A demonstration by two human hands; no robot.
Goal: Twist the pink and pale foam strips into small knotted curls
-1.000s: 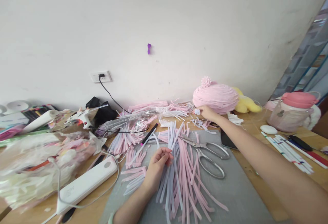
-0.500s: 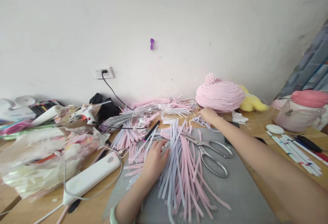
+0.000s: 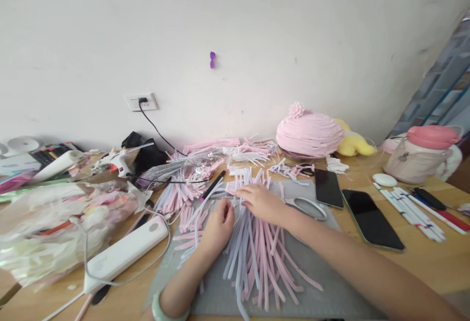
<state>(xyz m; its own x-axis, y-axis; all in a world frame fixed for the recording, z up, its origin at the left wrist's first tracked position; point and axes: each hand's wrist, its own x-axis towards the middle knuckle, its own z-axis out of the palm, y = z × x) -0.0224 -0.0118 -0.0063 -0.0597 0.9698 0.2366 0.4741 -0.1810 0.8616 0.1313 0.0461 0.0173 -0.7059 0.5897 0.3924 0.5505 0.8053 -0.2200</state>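
Long pink and pale blue fuzzy stems (image 3: 270,262) fan out over a grey mat (image 3: 316,282). My right hand (image 3: 259,202) reaches over their upper ends, its fingers pointing left near short pink pieces; whatever lies under the fingertips is hidden. Left of the stems, my left hand (image 3: 220,220) is closed, with its fingers curled together; what it pinches is too small to make out. Metal scissors (image 3: 306,207) lie partly beneath my right forearm. A black marker (image 3: 213,185) rests beyond my left hand.
Two phones (image 3: 328,187), white markers (image 3: 413,213) and a pink-lidded jar (image 3: 418,157) stand or lie at the right. Behind is a pink ball-shaped piece (image 3: 310,135). A glue gun (image 3: 121,163), plastic bag (image 3: 66,223) and white power strip (image 3: 125,252) occupy the left.
My right hand has come back from the far side, near the pink ball-shaped piece, to the tops of the stems. My left hand's fingers have closed. The view has shifted slightly, showing both phones.
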